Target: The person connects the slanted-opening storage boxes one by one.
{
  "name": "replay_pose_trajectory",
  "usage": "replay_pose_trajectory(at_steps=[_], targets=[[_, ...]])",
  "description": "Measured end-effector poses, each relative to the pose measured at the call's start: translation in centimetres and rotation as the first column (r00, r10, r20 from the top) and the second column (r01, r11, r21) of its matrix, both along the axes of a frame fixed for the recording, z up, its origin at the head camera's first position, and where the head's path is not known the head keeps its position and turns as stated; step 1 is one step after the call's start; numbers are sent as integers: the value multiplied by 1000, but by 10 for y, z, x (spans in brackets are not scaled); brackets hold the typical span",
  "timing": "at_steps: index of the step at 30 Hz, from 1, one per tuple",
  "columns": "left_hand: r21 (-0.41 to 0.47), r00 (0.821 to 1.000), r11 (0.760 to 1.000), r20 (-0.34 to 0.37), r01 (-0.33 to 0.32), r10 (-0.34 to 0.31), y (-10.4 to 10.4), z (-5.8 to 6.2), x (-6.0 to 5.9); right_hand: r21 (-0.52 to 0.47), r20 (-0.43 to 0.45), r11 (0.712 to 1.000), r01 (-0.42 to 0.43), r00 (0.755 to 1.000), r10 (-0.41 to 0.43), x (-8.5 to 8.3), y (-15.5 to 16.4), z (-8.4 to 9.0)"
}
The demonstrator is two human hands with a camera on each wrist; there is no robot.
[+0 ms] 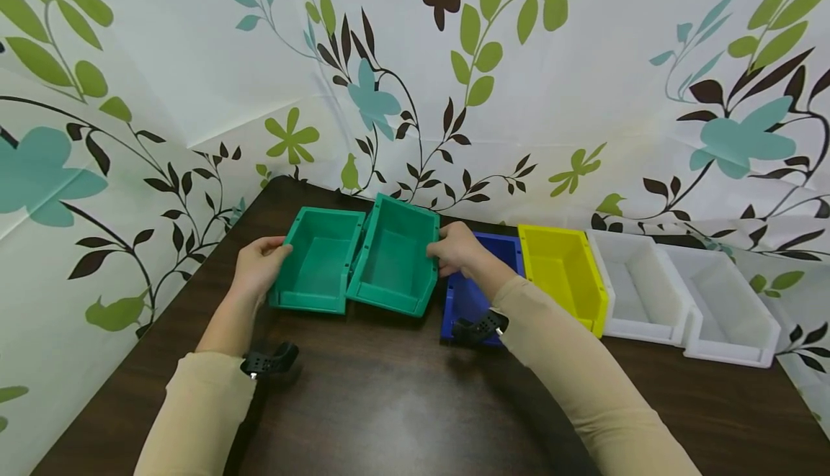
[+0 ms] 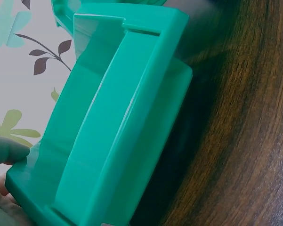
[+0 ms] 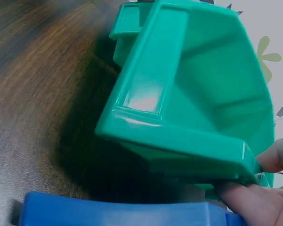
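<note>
Two green plastic bins sit side by side toward the back left of the table. With thumb and fingers, my left hand (image 1: 254,273) pinches the outer side rim of the left green bin (image 1: 319,256). My right hand (image 1: 462,249) grips the right rim of the other green bin (image 1: 397,256), which stands turned and tilted against its neighbour. In the right wrist view this tilted bin (image 3: 198,84) has its near side raised above the table, beside the blue bin (image 3: 113,212). The left wrist view shows the left bin (image 2: 117,108) close up, fingers at its edge.
Right of the green bins stand a blue bin (image 1: 463,307), a yellow bin (image 1: 564,281) and two white bins, one inner (image 1: 635,285) and one outer (image 1: 726,310). All rest on the dark wood table (image 1: 389,404). A leaf-patterned wall covering (image 1: 415,123) rises behind them.
</note>
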State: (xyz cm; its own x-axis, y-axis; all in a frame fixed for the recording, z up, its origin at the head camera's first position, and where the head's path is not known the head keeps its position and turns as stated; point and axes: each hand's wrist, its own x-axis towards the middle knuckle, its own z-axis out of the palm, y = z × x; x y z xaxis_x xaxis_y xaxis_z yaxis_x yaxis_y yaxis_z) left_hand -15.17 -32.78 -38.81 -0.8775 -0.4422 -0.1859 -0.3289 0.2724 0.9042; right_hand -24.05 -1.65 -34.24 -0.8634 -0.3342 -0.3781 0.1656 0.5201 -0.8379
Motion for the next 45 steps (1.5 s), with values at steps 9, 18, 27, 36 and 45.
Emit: replay_pose_trajectory(at_steps=[9,18,27,36,45], targets=[[-7,1000,1000,5,10,-10,0,-1,-1,5,-14,1000,-10,1000,11,1,1,1],[-1,1000,1000,5,10,-10,1,2,-1,-14,4,1000,-6,1000,6,-3,2,4],[-20,1000,999,-16,27,-27,1,3,0,18,-40,999,-32,999,33,-2,1,8],[-52,997,996,-25,66,-67,0,5,2,318,-310,947,-49,938,153,6,-14,16],[-87,992,989,-34,121,-124,3,3,2,543,-343,840,12,916,209,23,-43,13]])
